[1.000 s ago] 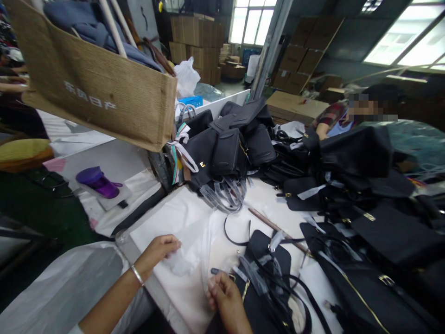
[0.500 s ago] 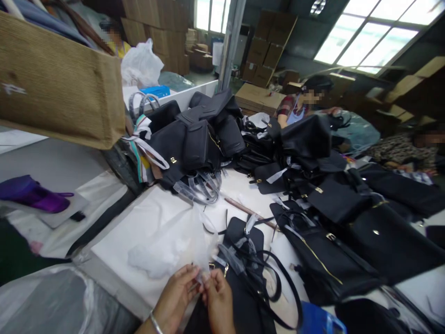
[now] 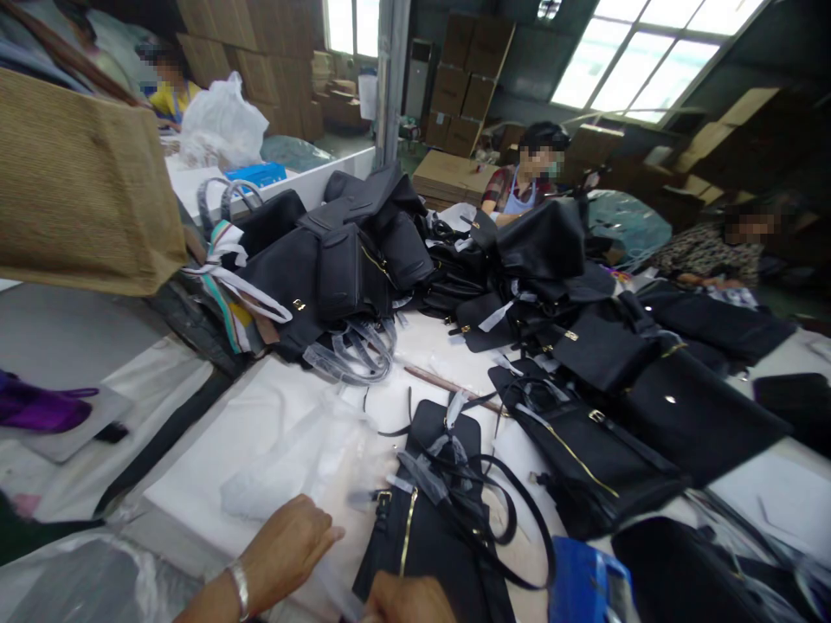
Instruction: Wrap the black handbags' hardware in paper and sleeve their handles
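Note:
My left hand [image 3: 286, 547], a metal bracelet on its wrist, is at the near edge of the white table [image 3: 214, 450]. Its fingers are curled around a strip of clear plastic film [image 3: 295, 463] that lies crumpled on the table just beyond it. Only the back of my right hand [image 3: 408, 603] shows at the bottom edge, and its fingers are hidden. It rests at the near end of a flat black bag [image 3: 425, 528] with a gold zipper and looped black straps wrapped in clear film.
A heap of black handbags [image 3: 571, 346] covers the middle and right of the table. A thin wooden stick [image 3: 447, 382] lies behind my bag. A burlap tote [image 3: 78, 190] hangs at the left, a blue object [image 3: 584, 580] sits near right. Other people work across the table.
My hands have drawn apart and dropped toward the bottom edge; the left has pulled back with the plastic. The view has swung to the right.

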